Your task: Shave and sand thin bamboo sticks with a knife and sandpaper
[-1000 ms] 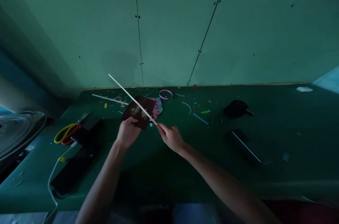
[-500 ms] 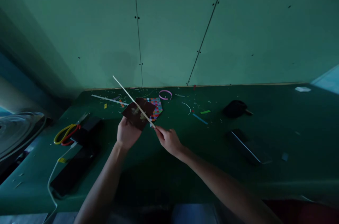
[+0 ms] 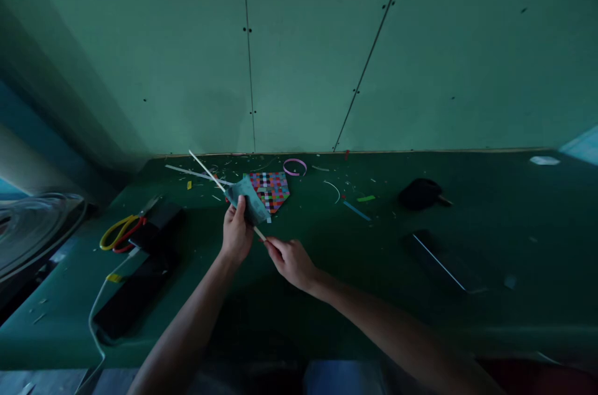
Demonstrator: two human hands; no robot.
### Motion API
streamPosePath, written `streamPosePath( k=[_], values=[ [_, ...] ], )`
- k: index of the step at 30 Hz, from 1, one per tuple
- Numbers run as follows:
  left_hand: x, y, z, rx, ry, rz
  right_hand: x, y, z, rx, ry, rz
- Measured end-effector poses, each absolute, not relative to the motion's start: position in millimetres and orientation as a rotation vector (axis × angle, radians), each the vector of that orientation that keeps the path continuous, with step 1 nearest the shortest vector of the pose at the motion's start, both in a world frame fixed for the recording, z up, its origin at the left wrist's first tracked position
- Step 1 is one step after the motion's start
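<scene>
My left hand [image 3: 237, 234] is closed on a piece of sandpaper [image 3: 248, 200], thumb on top, its pale bluish back facing up. The sandpaper is folded over a thin, pale wooden stick [image 3: 205, 169], which sticks out at both ends. My right hand [image 3: 292, 263] pinches the stick's near end between thumb and fingers. Just behind the sandpaper lies a colourful checkered woven piece [image 3: 276, 188] with a pointed end, partly covered from view.
Scissors [image 3: 122, 233] and a black power strip [image 3: 135, 295] with a cable lie left. A purple ring [image 3: 294, 167] and scraps [image 3: 357, 210] are scattered behind. To the right are a black pouch-like item [image 3: 420, 194] and a dark phone-like object [image 3: 441, 263].
The sandpaper lay flat under the stick, brown grit side up; now it is folded over the stick with my left thumb on top. Both hands have shifted slightly.
</scene>
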State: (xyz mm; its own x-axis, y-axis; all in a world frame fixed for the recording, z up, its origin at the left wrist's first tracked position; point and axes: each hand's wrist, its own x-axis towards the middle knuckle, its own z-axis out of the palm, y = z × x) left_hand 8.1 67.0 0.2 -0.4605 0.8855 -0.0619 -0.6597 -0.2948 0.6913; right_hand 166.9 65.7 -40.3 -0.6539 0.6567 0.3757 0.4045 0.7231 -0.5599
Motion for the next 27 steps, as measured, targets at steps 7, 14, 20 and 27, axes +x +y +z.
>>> streamPosePath(
  k=[7,14,20,27],
  values=[
    [11.6,67.8,-4.6,0.437,0.943,1.984,163.9,63.3,-36.9,-0.754,-2.181,0.992],
    [-14.2,71.4,4.4,0.375,0.92,2.074,167.5,58.6,-31.7,-0.695,-2.138,1.398],
    [-41.2,73.7,17.9,0.299,0.813,2.205,170.5,66.5,-30.3,-0.619,-2.058,1.57],
    [-18.0,68.9,13.6,0.374,0.645,1.95,171.6,77.5,-30.8,-0.674,-1.975,1.55]
  ],
)
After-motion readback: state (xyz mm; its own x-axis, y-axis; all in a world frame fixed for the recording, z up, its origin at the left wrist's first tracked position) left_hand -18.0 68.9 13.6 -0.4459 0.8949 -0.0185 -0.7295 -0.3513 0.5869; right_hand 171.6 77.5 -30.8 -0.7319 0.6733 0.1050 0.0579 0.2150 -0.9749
